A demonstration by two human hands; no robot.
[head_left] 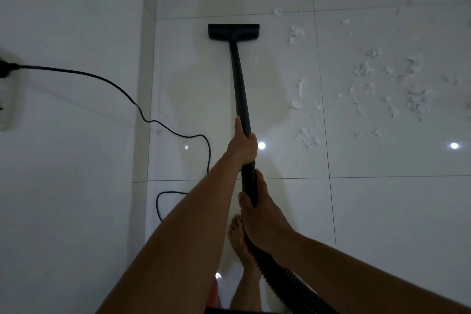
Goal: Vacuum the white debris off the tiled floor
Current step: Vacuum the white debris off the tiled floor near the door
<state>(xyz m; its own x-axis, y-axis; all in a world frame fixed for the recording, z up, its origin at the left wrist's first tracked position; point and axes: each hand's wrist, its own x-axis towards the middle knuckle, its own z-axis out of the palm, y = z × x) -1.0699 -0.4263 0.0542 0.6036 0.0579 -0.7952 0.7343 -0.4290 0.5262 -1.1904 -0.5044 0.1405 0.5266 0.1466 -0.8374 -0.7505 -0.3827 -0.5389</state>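
A black vacuum wand [239, 84] runs away from me to a flat black floor head [233, 31] resting on the glossy white tiled floor [382, 211]. My left hand [243, 146] grips the wand midway. My right hand [257, 214] is closed around the wand's lower end, where the ribbed black hose [288, 280] begins. White fluffy debris [397, 84] lies scattered over the tiles to the right of the head, with smaller tufts [297, 33] close beside it. The tile under and left of the head looks bare.
A white wall [71, 160] stands on the left, meeting the floor close to the head. A black power cord [142, 115] trails from a wall plug [6, 69] down across the floor by the wall. My bare foot [239, 239] stands under the hose.
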